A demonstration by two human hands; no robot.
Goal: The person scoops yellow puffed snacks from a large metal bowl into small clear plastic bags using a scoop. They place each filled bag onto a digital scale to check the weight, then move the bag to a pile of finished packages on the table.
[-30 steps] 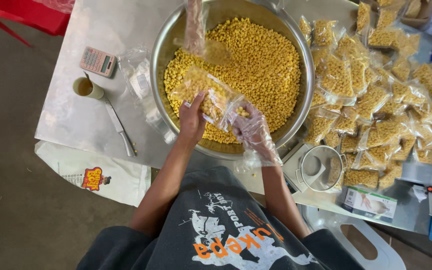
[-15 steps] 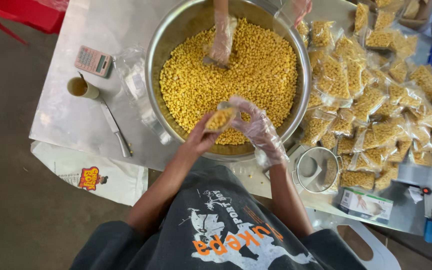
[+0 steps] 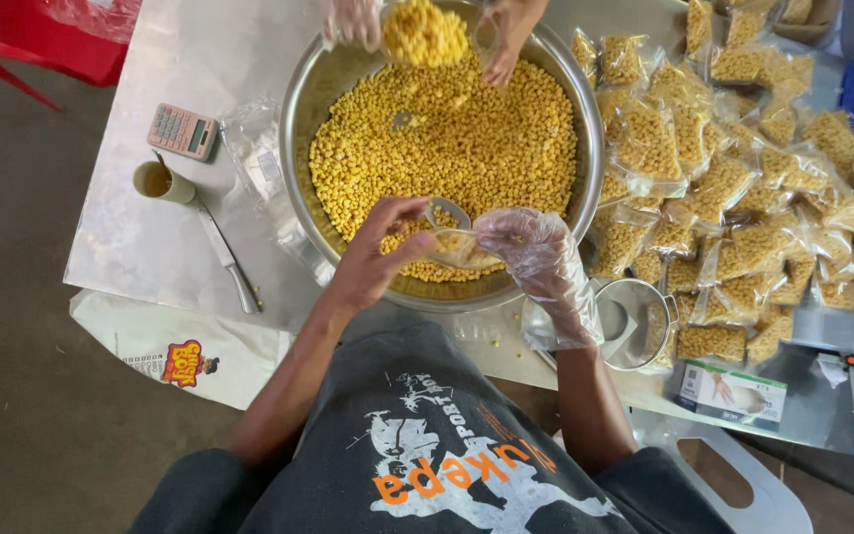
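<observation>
Yellow kernels still fill most of the big steel bowl (image 3: 585, 148), so by my reckoning plenty remains to pack, though a large heap of filled packets (image 3: 733, 188) lies out beyond the right hand. Bare, the left hand (image 3: 373, 252) pinches one edge of a small clear bag (image 3: 459, 247) that looks only partly filled, just over the bowl's near rim. Gloved in thin plastic, the right hand (image 3: 536, 257) grips the bag's other side, fingers curled.
</observation>
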